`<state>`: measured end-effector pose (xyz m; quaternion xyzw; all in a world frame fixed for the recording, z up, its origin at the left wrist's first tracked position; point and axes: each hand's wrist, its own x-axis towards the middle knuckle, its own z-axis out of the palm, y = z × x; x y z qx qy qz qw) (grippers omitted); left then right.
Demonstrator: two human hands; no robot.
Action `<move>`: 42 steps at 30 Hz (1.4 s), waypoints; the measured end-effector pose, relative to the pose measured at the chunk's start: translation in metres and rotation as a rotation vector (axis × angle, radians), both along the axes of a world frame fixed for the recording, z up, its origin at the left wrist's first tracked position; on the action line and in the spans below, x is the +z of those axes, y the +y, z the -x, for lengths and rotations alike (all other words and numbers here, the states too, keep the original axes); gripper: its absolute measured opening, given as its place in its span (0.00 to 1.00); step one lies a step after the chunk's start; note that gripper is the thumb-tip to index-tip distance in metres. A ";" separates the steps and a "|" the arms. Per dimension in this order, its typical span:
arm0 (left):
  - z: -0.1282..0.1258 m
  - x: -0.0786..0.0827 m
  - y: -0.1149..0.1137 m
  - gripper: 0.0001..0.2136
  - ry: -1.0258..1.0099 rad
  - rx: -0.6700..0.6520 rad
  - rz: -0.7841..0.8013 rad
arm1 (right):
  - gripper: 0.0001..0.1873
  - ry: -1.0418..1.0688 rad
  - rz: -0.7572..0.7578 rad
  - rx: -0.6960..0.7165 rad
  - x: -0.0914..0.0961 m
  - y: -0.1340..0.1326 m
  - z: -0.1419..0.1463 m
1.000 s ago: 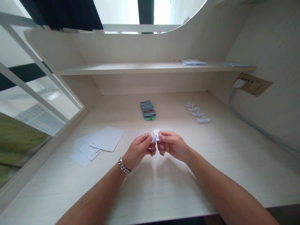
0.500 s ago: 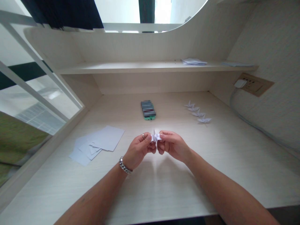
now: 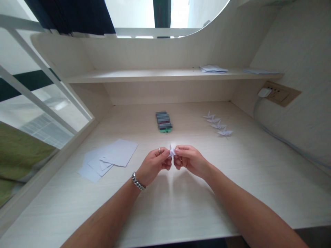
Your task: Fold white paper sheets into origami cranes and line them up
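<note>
A small folded white paper piece point(image 3: 171, 150) is pinched between both my hands, just above the middle of the pale wooden desk point(image 3: 181, 199). My left hand point(image 3: 154, 165), with a ring and a metal bracelet, grips its left side with closed fingers. On the other side my right hand point(image 3: 188, 159) pinches it with thumb and fingertips. Most of the paper is hidden by my fingers.
Loose white paper sheets point(image 3: 110, 159) lie fanned out at the left. Several finished folded paper figures point(image 3: 218, 124) stand in a row at the back right. A small dark and green object point(image 3: 163, 122) lies behind my hands. A wall socket with a plugged cable point(image 3: 276, 92) is at the right.
My hands have stayed in place and drawn slightly closer together, so less of the folded paper shows between the fingers.
</note>
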<state>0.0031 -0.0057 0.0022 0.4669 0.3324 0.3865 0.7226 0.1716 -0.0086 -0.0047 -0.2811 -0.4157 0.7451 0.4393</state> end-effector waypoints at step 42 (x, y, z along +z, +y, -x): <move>-0.005 0.000 -0.009 0.13 -0.258 0.025 0.022 | 0.18 0.246 -0.006 -0.079 -0.001 -0.002 0.007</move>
